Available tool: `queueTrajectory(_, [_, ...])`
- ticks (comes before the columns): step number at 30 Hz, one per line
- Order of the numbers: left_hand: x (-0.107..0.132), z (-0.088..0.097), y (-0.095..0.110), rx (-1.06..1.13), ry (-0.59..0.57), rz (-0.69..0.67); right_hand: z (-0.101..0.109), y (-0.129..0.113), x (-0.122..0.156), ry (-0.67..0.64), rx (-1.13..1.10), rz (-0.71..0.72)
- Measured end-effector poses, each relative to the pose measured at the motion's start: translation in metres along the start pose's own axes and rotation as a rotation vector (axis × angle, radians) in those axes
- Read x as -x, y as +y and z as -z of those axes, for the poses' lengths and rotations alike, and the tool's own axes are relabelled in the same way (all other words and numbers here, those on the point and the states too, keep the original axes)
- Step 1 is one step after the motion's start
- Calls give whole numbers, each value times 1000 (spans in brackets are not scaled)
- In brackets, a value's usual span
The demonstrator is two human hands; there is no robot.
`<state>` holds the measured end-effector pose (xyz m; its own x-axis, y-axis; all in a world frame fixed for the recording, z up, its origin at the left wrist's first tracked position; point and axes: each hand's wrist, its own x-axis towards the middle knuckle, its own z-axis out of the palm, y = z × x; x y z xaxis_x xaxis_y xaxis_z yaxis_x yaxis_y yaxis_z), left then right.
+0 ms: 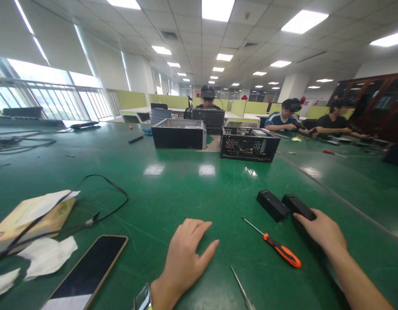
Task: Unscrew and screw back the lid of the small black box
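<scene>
While the right hand (326, 232) has its fingers closed around the near end of a black, oblong block (298, 206), a second black, oblong block (272, 205) lies just beside it, to its left on the glossy green table (186, 189). Whether the held block touches the table, I cannot tell. The left hand (188, 249) is palm down with its fingers loosely extended and the thumb apart, gripping nothing; a watch (142, 298) is on its wrist. Between the hands lies a screwdriver with an orange-and-black handle (283, 251), its shaft pointing away toward the blocks. Nearer the person is a slim, pointed metal tool (239, 284), cut off by the lower edge of view. Left of the left hand lies a dark-screened phone (92, 265) with crumpled white tissue (50, 256) near it. Farther back stand a black-sided metal computer case (179, 137) and an open black case with a perforated panel (246, 146).
</scene>
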<state>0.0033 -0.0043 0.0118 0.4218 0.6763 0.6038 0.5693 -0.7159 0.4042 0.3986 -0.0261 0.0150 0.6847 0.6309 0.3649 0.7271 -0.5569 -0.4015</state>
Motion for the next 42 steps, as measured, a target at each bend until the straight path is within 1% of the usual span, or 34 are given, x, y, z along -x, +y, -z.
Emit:
queueTrajectory(2, [0, 0, 0, 0, 2, 0, -1, -3, 1, 51, -72, -13])
queueTrajectory(3, [-1, 0, -1, -2, 3, 0, 0, -9, 5, 90, -115, -6])
queueTrajectory(5, [0, -1, -2, -10, 10, -5, 3, -28, 21, 114, -218, 87])
queueTrajectory(6, [0, -1, -2, -17, 12, -10, 5, -41, 34, 76, -273, 173])
queueTrajectory(8, [1, -2, -4, -37, 5, -16, 6, -69, 64, -98, -372, 398])
queueTrajectory(9, [2, -3, -4, -49, -5, -15, 6, -83, 79, -218, -417, 534])
queueTrajectory(10, [3, -3, -5, -60, -19, -13, 6, -95, 93, -392, -474, 669])
queueTrajectory(12, [4, -4, -5, -75, -62, -6, 6, -112, 111, -624, -516, 779])
queueTrajectory(13, [4, -4, -5, -79, -88, -4, 7, -115, 114, -699, -517, 794])
queueTrajectory(14, [3, -4, -5, -80, -117, -3, 10, -114, 114, -730, -504, 784])
queueTrajectory(15, [3, -4, -4, -76, -147, -2, 12, -110, 110, -731, -479, 763])
queueTrajectory(18, [1, -2, -1, -43, -212, 18, 22, -80, 87, -672, -319, 643])
queueTrajectory(19, [0, -1, 1, -28, -217, 26, 24, -68, 78, -682, -244, 589])
queueTrajectory(21, [-1, 0, 2, 2, -208, 39, 25, -47, 65, -735, -163, 481])
queueTrajectory(23, [-2, 0, 3, 28, -189, 46, 25, -36, 57, -785, -157, 438])
queueTrajectory(24, [-2, 0, 3, 40, -180, 49, 26, -35, 54, -784, -183, 437])
queueTrajectory(25, [-2, -1, 3, 51, -175, 52, 26, -37, 52, -749, -239, 427])
queueTrajectory(26, [-1, -1, 2, 61, -173, 57, 28, -40, 51, -674, -337, 394])
queueTrajectory(27, [-1, -1, 2, 70, -175, 62, 30, -45, 51, -562, -483, 332])
queueTrajectory(29, [-1, -1, 3, 90, -189, 67, 34, -55, 53, -307, -873, 166])
queueTrajectory(30, [-1, -1, 4, 103, -201, 64, 36, -60, 56, -221, -1067, 90])
queueTrajectory(31, [0, -1, 4, 118, -213, 59, 37, -64, 59, -190, -1227, 41])
queueTrajectory(32, [0, 0, 5, 133, -226, 53, 37, -68, 62, -202, -1346, 13])
queueTrajectory(34, [0, 0, 6, 154, -247, 48, 36, -72, 69, -277, -1448, 2])
queueTrajectory(37, [-1, 1, 6, 172, -266, 48, 32, -72, 74, -339, -1436, 24])
queueTrajectory(42, [0, 1, 6, 188, -281, 48, 27, -71, 76, -410, -1342, 78])
